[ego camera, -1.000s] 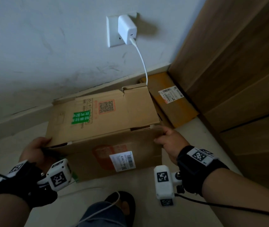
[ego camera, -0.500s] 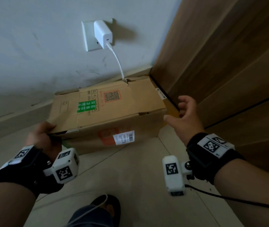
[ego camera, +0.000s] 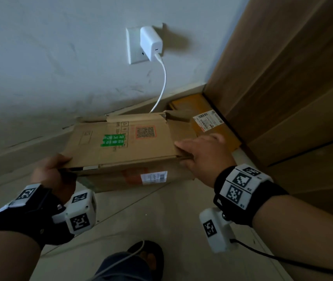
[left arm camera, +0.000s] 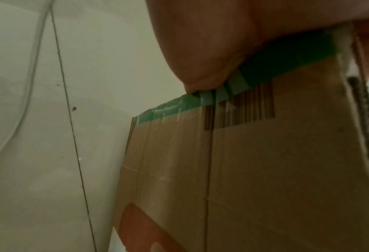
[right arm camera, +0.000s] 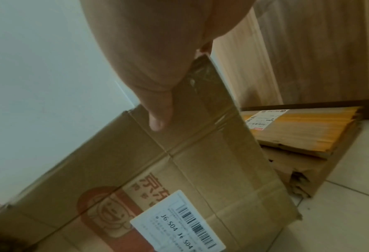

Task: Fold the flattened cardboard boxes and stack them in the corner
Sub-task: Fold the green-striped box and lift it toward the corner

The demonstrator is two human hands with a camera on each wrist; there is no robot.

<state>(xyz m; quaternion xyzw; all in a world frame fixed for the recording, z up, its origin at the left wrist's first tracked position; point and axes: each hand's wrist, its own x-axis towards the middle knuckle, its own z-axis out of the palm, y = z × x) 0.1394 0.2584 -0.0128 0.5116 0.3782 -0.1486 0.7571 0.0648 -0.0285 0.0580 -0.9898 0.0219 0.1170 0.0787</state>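
A brown folded cardboard box [ego camera: 125, 147] with a green sticker and a QR print is held flat, low over the floor by the wall. My left hand [ego camera: 50, 175] grips its left edge, fingers curled over the green tape [left arm camera: 276, 59]. My right hand [ego camera: 204, 153] grips the right near corner, thumb on top; in the right wrist view the thumb [right arm camera: 157, 110] lies on the cardboard [right arm camera: 190, 170]. To the right, a stack of flattened boxes [ego camera: 208, 120] with a yellowish top and white label sits in the corner [right arm camera: 297, 129].
A white charger [ego camera: 151, 43] is plugged into the wall socket, and its cable [ego camera: 162, 84] drops behind the box. A wooden door [ego camera: 283, 78] closes the right side. Pale floor tiles [ego camera: 161, 216] lie in front, with my sandalled foot [ego camera: 147, 258] at the bottom.
Half a second ago my right hand hovered open near the door, off the box; now it grips the box's right corner. The box sits further left, and the corner stack shows again.
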